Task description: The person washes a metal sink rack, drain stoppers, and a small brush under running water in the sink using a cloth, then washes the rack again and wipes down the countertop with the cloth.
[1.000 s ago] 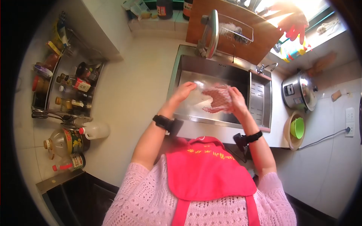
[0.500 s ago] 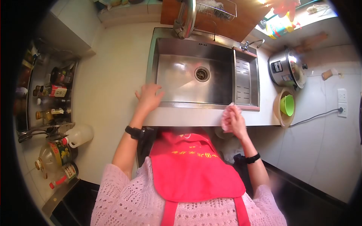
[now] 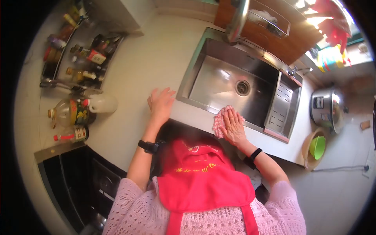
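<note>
Pressed onto the counter strip at the front rim of the sink is a pink-and-white cloth (image 3: 217, 124), which my right hand (image 3: 233, 127) holds down under its palm with the fingers stretched forward. My left hand (image 3: 160, 105) is open and holds nothing, its fingers apart over the pale countertop (image 3: 145, 58) left of the sink. The steel sink (image 3: 213, 78) has a round drain (image 3: 243, 88) in its basin. To its right is a narrow side basin with a slotted tray (image 3: 282, 103).
A rice cooker (image 3: 323, 107) and a green bowl (image 3: 317, 147) inside a larger basin stand at the right. On the left are a white jug (image 3: 103, 103), an oil bottle (image 3: 64, 112) and a rack of several bottles (image 3: 84, 62). A faucet (image 3: 239, 19) rises behind the sink.
The view has turned and shifted, so the sink appears tilted and farther right. My right hand has gone from bunching the cloth to spreading over it, left along the front rim. My left hand stays open.
</note>
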Demonstrator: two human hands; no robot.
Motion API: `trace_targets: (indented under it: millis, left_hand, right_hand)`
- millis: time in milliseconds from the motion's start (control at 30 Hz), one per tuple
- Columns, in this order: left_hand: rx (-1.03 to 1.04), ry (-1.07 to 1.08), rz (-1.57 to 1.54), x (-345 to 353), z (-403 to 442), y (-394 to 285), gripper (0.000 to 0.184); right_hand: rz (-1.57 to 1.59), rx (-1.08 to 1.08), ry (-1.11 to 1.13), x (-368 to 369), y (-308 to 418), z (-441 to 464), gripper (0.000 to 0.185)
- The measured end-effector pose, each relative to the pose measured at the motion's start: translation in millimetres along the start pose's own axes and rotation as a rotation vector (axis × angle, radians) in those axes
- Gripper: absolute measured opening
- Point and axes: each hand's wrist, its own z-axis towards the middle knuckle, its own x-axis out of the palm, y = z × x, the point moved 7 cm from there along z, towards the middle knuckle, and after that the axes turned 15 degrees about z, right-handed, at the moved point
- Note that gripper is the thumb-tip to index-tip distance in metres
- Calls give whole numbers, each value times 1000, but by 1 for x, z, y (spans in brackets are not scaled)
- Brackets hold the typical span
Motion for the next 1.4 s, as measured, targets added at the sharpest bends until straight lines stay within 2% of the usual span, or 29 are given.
trace_targets:
  millis: [67, 200, 233, 333, 433, 500, 600, 633, 733, 767, 867, 1033, 1167, 1267, 1300, 1400]
  left_hand:
    - [-19, 37, 218, -16, -18, -10, 30]
    - [-26, 30, 271, -3, -58, 12, 38]
    - [-40, 44, 273, 1, -67, 19, 45]
    - [-49, 20, 305, 1, -92, 36, 50]
    - [-159, -9, 342, 7, -112, 73, 52]
    - [-351, -92, 368, 14, -126, 111, 52]
    - [-539, -186, 341, 19, -151, 145, 50]
    - [-581, -217, 325, 20, -156, 151, 50]
    - [-626, -240, 280, 26, -160, 158, 48]
    - [-623, -248, 269, 26, -160, 159, 47]
    - [-633, -212, 213, 23, -157, 161, 45]
    - [-636, -183, 224, 24, -155, 164, 44]
    - [-621, -193, 218, 27, -153, 165, 43]
    - [-611, -205, 211, 25, -151, 162, 44]
    - [-603, -204, 214, 23, -150, 162, 44]
    - [-599, -204, 232, 21, -150, 161, 44]
  right_hand:
    - [29, -85, 29, 13, 26, 30, 69]
    - [83, -231, 56, 43, 79, 92, 68]
    - [77, -262, 37, 49, 92, 105, 68]
    - [51, -294, -51, 63, 126, 139, 68]
    - [97, -222, -15, 69, 134, 146, 67]
    - [28, -196, 52, 47, 143, 145, 64]
    - [-69, -519, 157, 27, 154, 150, 61]
    - [-30, -715, 197, 17, 168, 152, 55]
    - [-255, -1413, 470, 38, 171, 145, 51]
    - [-210, -1436, 582, 51, 164, 151, 48]
    - [-36, -1412, 799, 66, 176, 171, 48]
    - [-89, -1092, 499, 88, 225, 199, 48]
    - [3, -879, 226, 105, 249, 216, 54]
    - [83, -593, 59, 122, 264, 237, 58]
    - [213, -524, -5, 119, 269, 239, 56]
    - [329, -532, -28, 114, 276, 230, 49]
